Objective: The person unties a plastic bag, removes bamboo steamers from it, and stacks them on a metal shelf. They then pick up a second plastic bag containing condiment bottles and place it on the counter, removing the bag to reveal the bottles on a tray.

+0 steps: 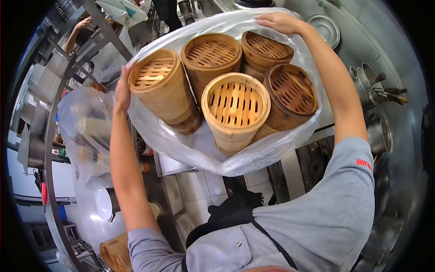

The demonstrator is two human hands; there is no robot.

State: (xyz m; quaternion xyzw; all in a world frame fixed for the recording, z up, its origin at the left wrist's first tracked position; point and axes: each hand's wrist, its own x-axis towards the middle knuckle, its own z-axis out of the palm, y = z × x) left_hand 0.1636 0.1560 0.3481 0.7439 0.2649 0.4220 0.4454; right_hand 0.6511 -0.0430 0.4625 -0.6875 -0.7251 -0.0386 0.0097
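Several tall stacks of round bamboo steamers stand in a large clear plastic bag [213, 165], its mouth spread wide around them. The palest stack [235, 113] is nearest my body, with a darker, stained one [292, 90] to its right. My left hand [122, 88] presses against the bag's edge beside the left stack [156, 77], fingers wrapped round the plastic. At the far right rim, my right hand [278, 21] reaches over the bag above the back right stack [267, 47]; its fingers lie stretched out along the plastic.
A metal shelf with stacked trays [47, 75] stands at the left, near another plastic bag [88, 131]. Another steamer stack [115, 254] is at lower left. Pots with handles [371, 86] line the right wall. At upper left shows another person's hand [84, 22].
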